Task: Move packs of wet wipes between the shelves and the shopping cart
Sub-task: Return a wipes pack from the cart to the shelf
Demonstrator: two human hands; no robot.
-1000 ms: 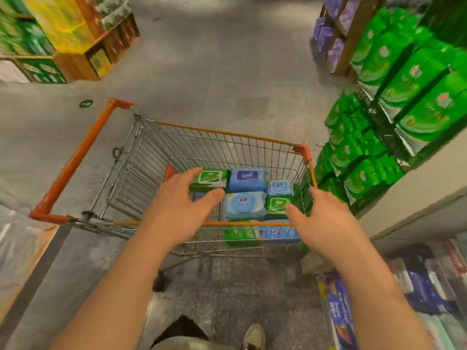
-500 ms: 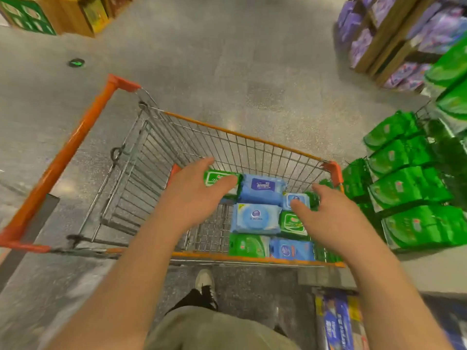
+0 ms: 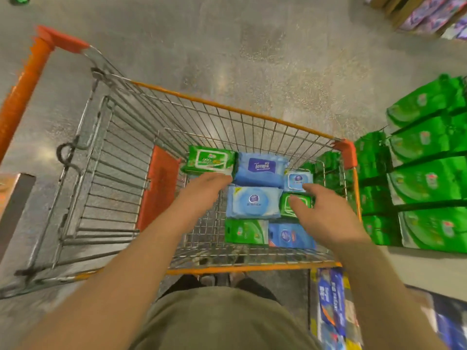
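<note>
Item: packs of wet wipes, seven counted, laid flat in the right half of the shopping cart (image 3: 227, 107). All places below are given from the Tempo pack (image 3: 260, 170), the large blue one at the far row's middle.

Change noted: half a second ago both hands were held above the rim; they are now lowered inside the basket, and the view is tipped more steeply down. It is judged that a pick-up from the cart is being started, with packs meant for the shelves.

Left hand (image 3: 204, 190): placed just left of and below the Tempo pack, fingers fairly straight, tips at the seam between it and the green pack (image 3: 208, 161). Nothing is gripped.

Right hand (image 3: 326, 218): placed to the lower right, fingers spread wide, the forefinger reaching the small blue pack (image 3: 298, 181) and the thumb lying over the small green pack (image 3: 295, 204). Whether contact is made cannot be told. Nothing is held.

Appearance: soft plastic packs with a flip lid or label on top. Directly below the Tempo pack a pale blue pack with a round lid (image 3: 252, 202) is laid; nearer the person, a green pack (image 3: 246, 232) and a blue pack (image 3: 290, 236) are seen.

Surroundings: green bagged goods (image 3: 427, 173) are stacked well to the right, beyond the cart's wire side.
</note>
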